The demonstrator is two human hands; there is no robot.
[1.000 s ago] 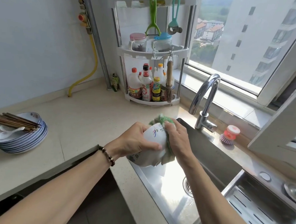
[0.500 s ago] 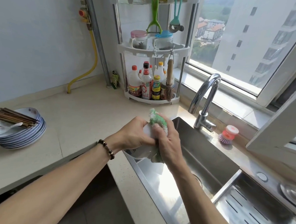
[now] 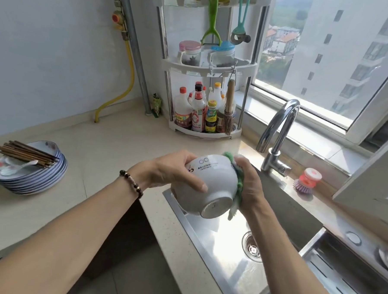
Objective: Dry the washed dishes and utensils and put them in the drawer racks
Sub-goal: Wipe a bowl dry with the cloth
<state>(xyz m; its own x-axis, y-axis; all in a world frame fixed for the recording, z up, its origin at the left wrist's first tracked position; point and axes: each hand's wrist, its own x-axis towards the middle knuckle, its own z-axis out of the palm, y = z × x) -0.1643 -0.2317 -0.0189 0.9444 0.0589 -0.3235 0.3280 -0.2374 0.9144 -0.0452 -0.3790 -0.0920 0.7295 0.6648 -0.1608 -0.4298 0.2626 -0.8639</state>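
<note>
My left hand (image 3: pixel 176 171) grips a white bowl (image 3: pixel 211 188) above the sink's left edge, with its foot ring turned toward me. Pressed against the bowl's right side is a green and white cloth (image 3: pixel 237 189), held there by my right hand (image 3: pixel 250 185). On the counter at the far left stands a stack of blue-rimmed plates (image 3: pixel 33 180). Brown chopsticks (image 3: pixel 26 155) and a white spoon (image 3: pixel 19 168) lie on the top plate.
The steel sink (image 3: pixel 219 247) lies below my hands, with a drain rack (image 3: pixel 348 278) to its right. A chrome faucet (image 3: pixel 276 137) rises behind it. A corner shelf (image 3: pixel 208 66) holds bottles and jars. A pink dish brush (image 3: pixel 307 181) sits on the ledge.
The bowl has been turned so its base now faces me and its side shows. The cloth has moved from the bowl's top to its right side.
</note>
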